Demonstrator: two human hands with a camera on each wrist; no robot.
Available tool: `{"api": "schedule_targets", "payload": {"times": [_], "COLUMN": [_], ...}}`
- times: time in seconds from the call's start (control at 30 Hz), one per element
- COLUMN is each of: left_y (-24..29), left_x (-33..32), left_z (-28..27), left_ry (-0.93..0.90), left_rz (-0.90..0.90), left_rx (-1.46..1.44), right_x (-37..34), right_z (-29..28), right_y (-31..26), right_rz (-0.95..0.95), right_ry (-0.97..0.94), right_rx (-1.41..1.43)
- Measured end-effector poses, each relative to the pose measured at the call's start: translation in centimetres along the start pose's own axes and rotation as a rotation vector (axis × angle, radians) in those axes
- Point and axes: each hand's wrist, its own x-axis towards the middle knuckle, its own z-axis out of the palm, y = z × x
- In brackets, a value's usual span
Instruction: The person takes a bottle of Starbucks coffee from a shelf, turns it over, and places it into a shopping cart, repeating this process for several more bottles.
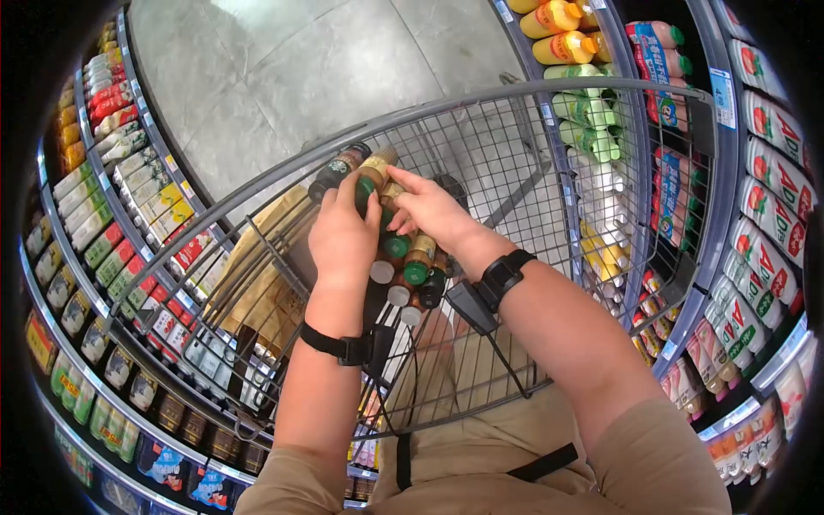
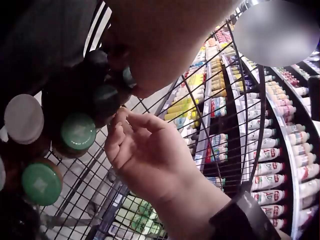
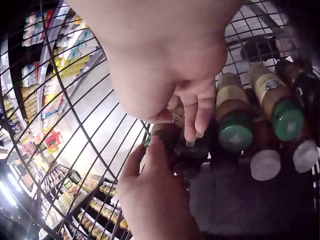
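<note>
Working over the wire cart (image 1: 566, 85), which spans the middle of the frame, seems to call for short, slow moves, so nothing rolls against the mesh. The left hand (image 1: 336, 236), left of centre, grips a green-capped bottle (image 1: 378, 160) near its cap; best keep the thumb opposite the fingers and turn the bottle parallel to its neighbours before letting it settle. That bottle lies at the left hand's fingertips, on the upper edge of the pile. The right hand (image 1: 438, 210), just beside it, has its fingers bent at the bottles; whether it grips one, I cannot tell. It would steady them best with light fingertips, clear of the green caps (image 1: 415, 273) and white caps (image 1: 399, 296) below.
</note>
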Motion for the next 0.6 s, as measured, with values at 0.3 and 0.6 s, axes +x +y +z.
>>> {"api": "schedule_targets", "payload": {"times": [0.3, 0.6], "left_y": [-1.6, -3.6], "left_x": [-2.1, -8.3], "left_z": [-2.5, -8.4], "left_ry": [0.103, 0.153], "left_rz": [0.004, -0.023], "left_rx": [-0.102, -0.240], "right_x": [-1.0, -6.9], "right_z": [1.0, 1.5], "right_y": [-1.0, -2.2], "right_rz": [-0.002, -0.117], "right_ry": [-0.001, 0.132], "right_rx": [-0.012, -0.035]}}
